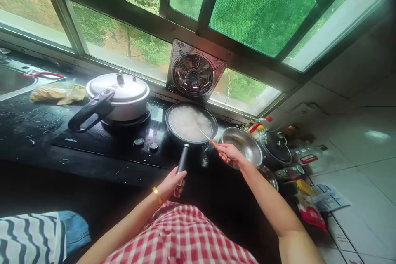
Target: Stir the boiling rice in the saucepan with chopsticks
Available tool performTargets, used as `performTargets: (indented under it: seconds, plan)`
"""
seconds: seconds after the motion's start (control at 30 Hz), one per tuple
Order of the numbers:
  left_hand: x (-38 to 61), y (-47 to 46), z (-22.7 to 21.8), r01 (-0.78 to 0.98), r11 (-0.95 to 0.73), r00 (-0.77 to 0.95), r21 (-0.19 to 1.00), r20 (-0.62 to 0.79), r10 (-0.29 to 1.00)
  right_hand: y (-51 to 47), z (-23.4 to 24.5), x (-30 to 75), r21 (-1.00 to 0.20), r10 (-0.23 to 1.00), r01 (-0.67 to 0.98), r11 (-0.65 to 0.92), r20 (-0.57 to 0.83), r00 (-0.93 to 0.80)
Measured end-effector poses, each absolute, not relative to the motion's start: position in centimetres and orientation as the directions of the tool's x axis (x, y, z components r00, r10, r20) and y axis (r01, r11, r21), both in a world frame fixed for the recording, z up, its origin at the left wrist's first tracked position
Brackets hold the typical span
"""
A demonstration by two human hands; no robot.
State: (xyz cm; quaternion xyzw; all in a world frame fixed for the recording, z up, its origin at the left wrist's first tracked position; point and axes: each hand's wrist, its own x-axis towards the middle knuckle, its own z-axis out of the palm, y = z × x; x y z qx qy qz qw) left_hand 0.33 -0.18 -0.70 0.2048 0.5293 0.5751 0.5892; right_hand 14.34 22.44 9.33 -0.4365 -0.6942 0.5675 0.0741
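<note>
**Stirring a full pan on the stove**

The left hand (173,181) is wrapped around the handle (183,159) of the pan (191,123), which sits on the stove (123,140), right of the pressure cooker (119,95). The right hand (230,152) pinches a thin utensil (206,136), its tip in the white, foamy contents. The pan looks full: a hard stir or a tug on the handle could slop hot liquid over the rim. A strainer (243,146) lies just right.

Bright daylight through the window (198,29) leaves the counter (37,132) dim; edges bend wide-angle.
</note>
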Motion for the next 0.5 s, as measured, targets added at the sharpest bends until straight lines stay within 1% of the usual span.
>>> performTargets:
  seconds: [0.13, 0.2, 0.27, 0.33, 0.37, 0.4, 0.43, 0.47, 0.5]
  plan:
    - [0.3, -0.1, -0.9, -0.454, 0.258, -0.22, 0.853, -0.388, 0.895, 21.5, 9.7, 13.8, -0.858, 0.674, 0.512, -0.031, -0.397, -0.624]
    - [0.3, -0.1, -0.9, -0.452, 0.26, -0.217, 0.853, -0.388, 0.896, 21.2, 9.9, 13.8, -0.858, 0.664, 0.513, -0.008, -0.388, -0.64]
    - [0.2, -0.1, -0.8, -0.451, 0.265, -0.215, 0.852, -0.392, 0.894, 21.0, 10.3, 14.1, -0.847, 0.665, 0.527, 0.068, -0.355, -0.657]
    - [0.2, 0.0, -0.8, -0.45, 0.278, -0.209, 0.848, -0.403, 0.891, 20.8, 10.7, 14.5, -0.789, 0.699, 0.56, 0.254, -0.25, -0.67]
    - [0.2, 0.0, -0.7, -0.45, 0.285, -0.206, 0.846, -0.409, 0.889, 20.6, 10.9, 14.6, -0.721, 0.718, 0.579, 0.382, -0.163, -0.677]
    - [0.2, 0.0, -0.7, -0.45, 0.292, -0.203, 0.844, -0.415, 0.887, 20.4, 11.2, 14.6, -0.619, 0.724, 0.596, 0.512, -0.063, -0.687]
    - [0.2, 0.0, -0.8, -0.45, 0.296, -0.202, 0.842, -0.419, 0.885, 20.1, 11.4, 14.5, -0.489, 0.714, 0.612, 0.622, 0.034, -0.699]
    - [0.1, 0.0, -0.8, -0.451, 0.3, -0.201, 0.841, -0.423, 0.884, 19.8, 11.7, 14.4, -0.347, 0.692, 0.624, 0.7, 0.112, -0.714]
    - [0.1, 0.1, -0.9, -0.45, 0.299, -0.203, 0.841, -0.423, 0.883, 19.5, 11.9, 14.1, -0.212, 0.669, 0.637, 0.742, 0.165, -0.725]
